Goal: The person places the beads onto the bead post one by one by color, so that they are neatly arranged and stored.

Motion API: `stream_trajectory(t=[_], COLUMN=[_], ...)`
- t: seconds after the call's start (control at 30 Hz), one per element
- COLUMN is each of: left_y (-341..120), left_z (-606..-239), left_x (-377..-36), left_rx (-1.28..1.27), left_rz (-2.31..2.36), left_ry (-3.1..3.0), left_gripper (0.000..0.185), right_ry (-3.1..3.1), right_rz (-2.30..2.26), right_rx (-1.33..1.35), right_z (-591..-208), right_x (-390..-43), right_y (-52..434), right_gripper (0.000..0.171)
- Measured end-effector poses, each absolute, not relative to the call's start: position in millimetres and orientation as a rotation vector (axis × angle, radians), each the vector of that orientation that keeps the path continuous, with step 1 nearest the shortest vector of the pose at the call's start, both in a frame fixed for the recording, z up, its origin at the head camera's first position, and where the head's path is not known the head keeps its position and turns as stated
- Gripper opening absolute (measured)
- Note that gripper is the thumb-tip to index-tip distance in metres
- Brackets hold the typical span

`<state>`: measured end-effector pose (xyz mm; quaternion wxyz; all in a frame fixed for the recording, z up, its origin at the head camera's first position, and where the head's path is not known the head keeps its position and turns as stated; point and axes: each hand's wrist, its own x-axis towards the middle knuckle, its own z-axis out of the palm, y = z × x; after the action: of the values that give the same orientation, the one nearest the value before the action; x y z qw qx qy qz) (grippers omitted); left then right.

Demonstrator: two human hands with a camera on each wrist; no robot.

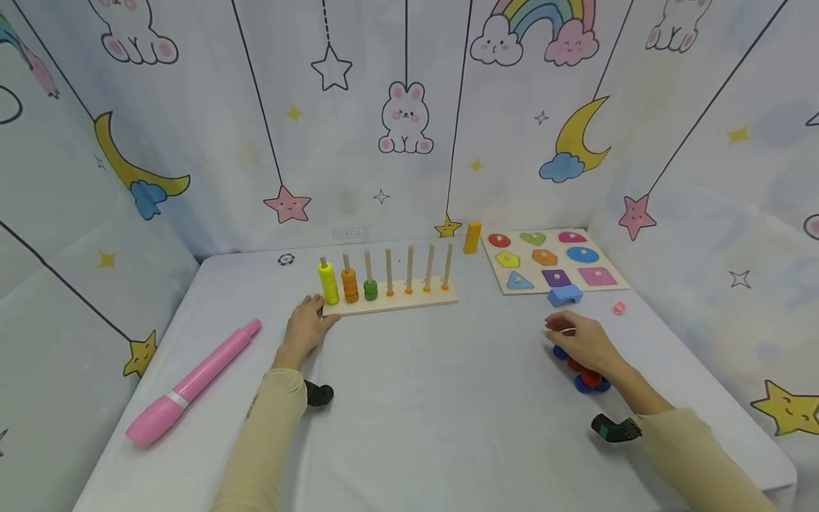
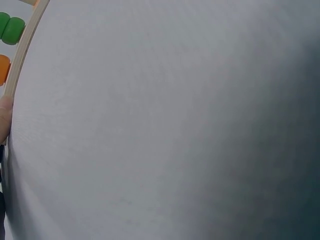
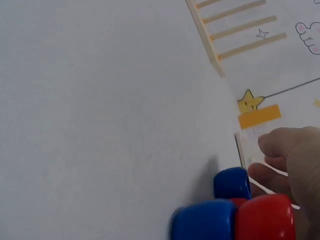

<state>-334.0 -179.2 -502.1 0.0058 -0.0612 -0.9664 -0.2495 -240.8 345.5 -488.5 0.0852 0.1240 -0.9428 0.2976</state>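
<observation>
Cartoon curtains wall a white bench (image 1: 409,398) carrying a peg rack (image 1: 389,297). Left hand (image 1: 307,328) rests relaxed against the rack's near left corner. Right of the rack, the right hand (image 1: 585,345) curls over red and blue beads (image 1: 589,380) (whether it's grasping one, I cannot tell). Best pinch one bead squarely while bracing the rack.

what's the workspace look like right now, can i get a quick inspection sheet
surface: pale grey tablecloth, smooth.
job's things: wooden peg board with yellow, orange and green ring stacks on its left pegs; loose blue and red rings under the right hand.
clutter: pink pen toy, shape puzzle board, blue block, yellow cylinder, small pink piece.
hands: left hand touches the peg board's corner; right hand rests over the loose rings, grip unclear.
cables: nothing seen.
surroundings: cartoon curtain walls.
</observation>
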Motion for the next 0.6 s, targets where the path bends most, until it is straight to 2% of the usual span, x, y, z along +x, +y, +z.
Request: stream_trajectory(t=[0.3, 0.6], left_y=[-179.2, -178.3], left_z=[-503.7, -502.3], left_x=[-333.4, -332.5], left_rx=[-0.198, -0.202], left_rz=[-0.768, -0.771], left_ry=[-3.031, -3.026], left_gripper=[0.069, 0.068], right_ry=[-2.844, -2.775], right_rz=[0.813, 0.817], right_rx=[0.471, 0.484], right_z=[-493.2, -481.4], right_x=[-221.5, -237.8], right_y=[353.9, 343.6], right_gripper=[0.032, 0.035])
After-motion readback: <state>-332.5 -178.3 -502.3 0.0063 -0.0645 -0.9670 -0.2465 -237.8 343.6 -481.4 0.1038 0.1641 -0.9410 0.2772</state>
